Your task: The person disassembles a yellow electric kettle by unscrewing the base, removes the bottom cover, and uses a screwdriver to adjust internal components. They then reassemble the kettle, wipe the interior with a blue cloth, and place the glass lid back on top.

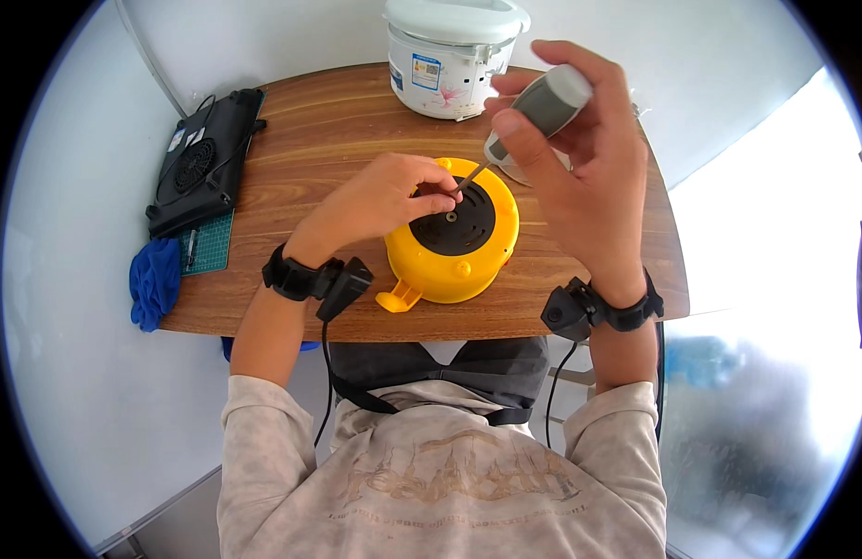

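- On the table's (310, 130) left edge, a black flat appliance (196, 166) leans partly over a green mat (207, 244); a blue cloth (156, 284) is bunched at the near left corner.
- The left hand (383, 194) pinches the screwdriver's shaft near its tip; whether it grips a screw too, I cannot tell.
- Under it, toward the table's near edge, the yellow casing (440, 272) lies black base (470, 233) up. I'd judge it stiff, fairly light plastic, slippery on its curve; best held by its rim or stubby handle (401, 296). Its inside is hidden.
- By the far edge, the white rice cooker (450, 79) is lidded, contents unseen.
- The right hand (599, 177) wraps thumb and fingers round the screwdriver's (548, 104) grey handle.
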`<action>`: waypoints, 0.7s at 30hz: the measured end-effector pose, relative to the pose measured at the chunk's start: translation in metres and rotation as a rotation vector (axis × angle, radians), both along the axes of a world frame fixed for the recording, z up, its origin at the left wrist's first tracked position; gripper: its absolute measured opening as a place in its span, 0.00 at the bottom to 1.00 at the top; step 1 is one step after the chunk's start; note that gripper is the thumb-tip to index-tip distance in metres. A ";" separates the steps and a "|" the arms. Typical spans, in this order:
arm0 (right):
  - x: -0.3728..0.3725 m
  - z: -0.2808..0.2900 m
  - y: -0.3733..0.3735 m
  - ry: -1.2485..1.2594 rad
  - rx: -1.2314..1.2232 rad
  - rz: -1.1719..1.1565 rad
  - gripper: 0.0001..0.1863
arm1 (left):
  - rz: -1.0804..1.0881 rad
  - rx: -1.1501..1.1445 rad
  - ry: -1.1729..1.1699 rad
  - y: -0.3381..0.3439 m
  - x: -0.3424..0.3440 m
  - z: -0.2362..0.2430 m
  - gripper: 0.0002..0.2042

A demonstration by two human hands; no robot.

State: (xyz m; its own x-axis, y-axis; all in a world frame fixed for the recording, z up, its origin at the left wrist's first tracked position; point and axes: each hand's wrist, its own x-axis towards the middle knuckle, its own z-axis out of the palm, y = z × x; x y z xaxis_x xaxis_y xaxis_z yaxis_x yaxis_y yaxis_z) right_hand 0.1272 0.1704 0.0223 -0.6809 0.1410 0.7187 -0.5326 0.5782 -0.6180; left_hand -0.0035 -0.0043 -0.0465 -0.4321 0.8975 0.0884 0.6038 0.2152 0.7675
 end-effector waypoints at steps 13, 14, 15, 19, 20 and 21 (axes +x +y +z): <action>0.002 -0.017 0.011 -0.066 -0.079 -0.060 0.24 | 0.308 -0.102 0.018 -0.060 -0.021 0.000 0.08; 0.002 -0.019 0.010 -0.084 -0.074 -0.065 0.24 | 0.337 -0.157 0.043 -0.065 -0.025 -0.009 0.07; 0.002 -0.020 0.008 -0.084 -0.076 -0.055 0.24 | 0.352 -0.200 0.081 -0.070 -0.027 -0.019 0.07; -0.004 -0.026 0.005 -0.060 -0.034 -0.038 0.24 | 0.400 -0.368 0.174 -0.080 -0.031 -0.055 0.06; -0.005 -0.027 0.005 -0.047 -0.011 -0.040 0.24 | 0.407 -0.409 0.182 -0.081 -0.032 -0.061 0.06; -0.007 -0.028 0.005 -0.049 -0.008 -0.041 0.23 | 0.396 -0.388 0.187 -0.084 -0.033 -0.069 0.06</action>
